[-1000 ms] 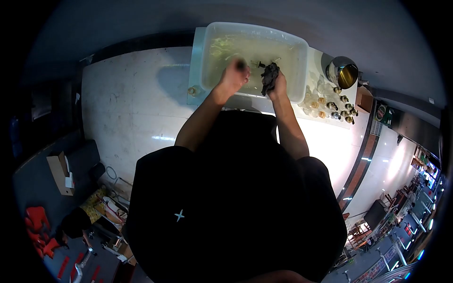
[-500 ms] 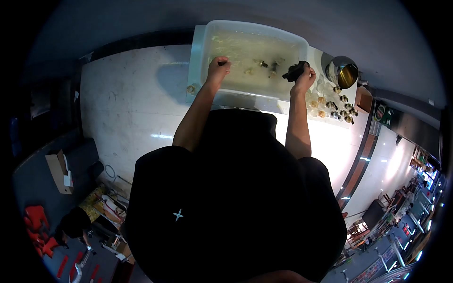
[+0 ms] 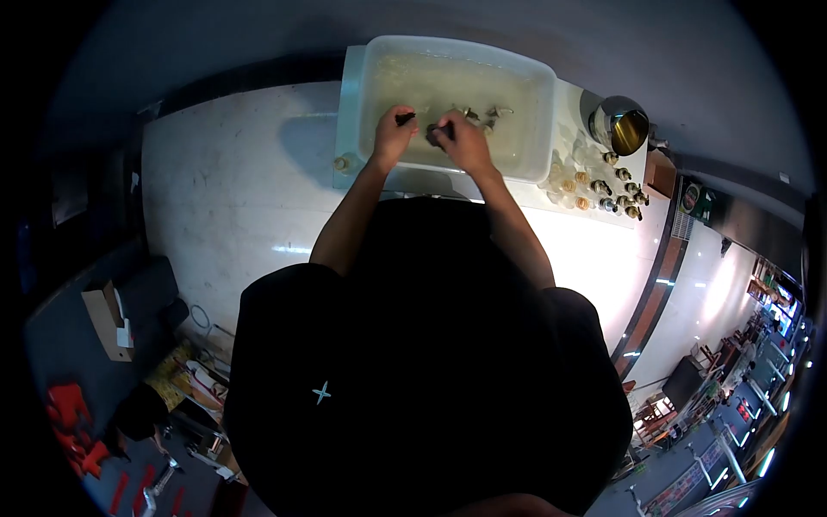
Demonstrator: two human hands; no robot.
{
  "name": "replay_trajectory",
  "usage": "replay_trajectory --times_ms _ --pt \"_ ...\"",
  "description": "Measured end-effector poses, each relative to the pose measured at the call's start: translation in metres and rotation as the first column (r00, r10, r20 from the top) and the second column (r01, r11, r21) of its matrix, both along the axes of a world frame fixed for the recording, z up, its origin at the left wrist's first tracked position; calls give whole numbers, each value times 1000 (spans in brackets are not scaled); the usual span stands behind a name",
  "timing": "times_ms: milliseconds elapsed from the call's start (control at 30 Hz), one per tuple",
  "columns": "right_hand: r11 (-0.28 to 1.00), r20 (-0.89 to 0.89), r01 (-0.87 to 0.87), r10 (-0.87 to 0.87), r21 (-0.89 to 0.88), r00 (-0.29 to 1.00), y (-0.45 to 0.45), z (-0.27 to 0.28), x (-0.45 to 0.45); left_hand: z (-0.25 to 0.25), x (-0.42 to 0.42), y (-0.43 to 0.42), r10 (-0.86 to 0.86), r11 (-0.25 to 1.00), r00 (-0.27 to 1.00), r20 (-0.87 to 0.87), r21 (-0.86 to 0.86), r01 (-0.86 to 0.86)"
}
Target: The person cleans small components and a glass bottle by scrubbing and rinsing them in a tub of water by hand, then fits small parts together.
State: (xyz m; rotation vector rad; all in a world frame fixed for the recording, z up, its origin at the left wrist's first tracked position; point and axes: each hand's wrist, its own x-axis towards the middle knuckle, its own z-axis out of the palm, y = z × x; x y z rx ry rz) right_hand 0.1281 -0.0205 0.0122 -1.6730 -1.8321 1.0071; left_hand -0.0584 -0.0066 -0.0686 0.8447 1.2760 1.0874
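Both hands are over a translucent white plastic tub [image 3: 548,129] of cloudy yellowish water. My left hand [image 3: 394,138], at the tub's left side, is closed around a small dark object [image 3: 404,119] whose kind I cannot make out. Just to its right, my right hand [image 3: 468,145] grips a bunched dark cloth [image 3: 437,134], the fingers bent over it. Several small dark and pale metallic-looking pieces [image 3: 470,114] lie in the water beyond my right hand, too blurred to name.
Several clear bottles with brass-coloured tops [image 3: 600,186] stand right of the tub, near a shiny metal pot [image 3: 629,129] and a brown box [image 3: 661,175]. One small bottle [image 3: 342,164] is at the tub's left. Another person [image 3: 142,414] is at lower left.
My right hand has moved left with the dark cloth, from the tub's right edge to beside my left hand. My left hand stays nearly in place, still closed.
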Motion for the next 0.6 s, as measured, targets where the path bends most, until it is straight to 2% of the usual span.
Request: replay_trajectory --times_ms 133,167,267,300,367,467,600 --pt "967 6 -245 246 -76 969 1 -2 -17 12 0 -1 21 1000 1000 8 -2 -21" --pt "960 52 -280 280 -21 958 2 -8 -17 17 0 -1 7 1000 1000 -7 -13 -7" --pt "995 -147 -79 88 69 985 6 -12 -5 20 -2 -2 -20 999 999 -40 -29 19" --pt "987 -229 139 -118 79 966 8 -14 1 19 -2 -2 -22 1000 999 -45 -22 21" --pt "879 -471 415 -477 -236 742 20 -37 29 15 -2 -3 -22 1000 999 -38 -11 21" --pt "702 -519 513 -711 -493 475 28 -37 62 12 -1 -2 -17 1000 1000 -20 -7 17" --pt "641 -452 516 -767 -569 455 32 -53 78 18 1 -2 -6 1000 1000 -22 -31 5"
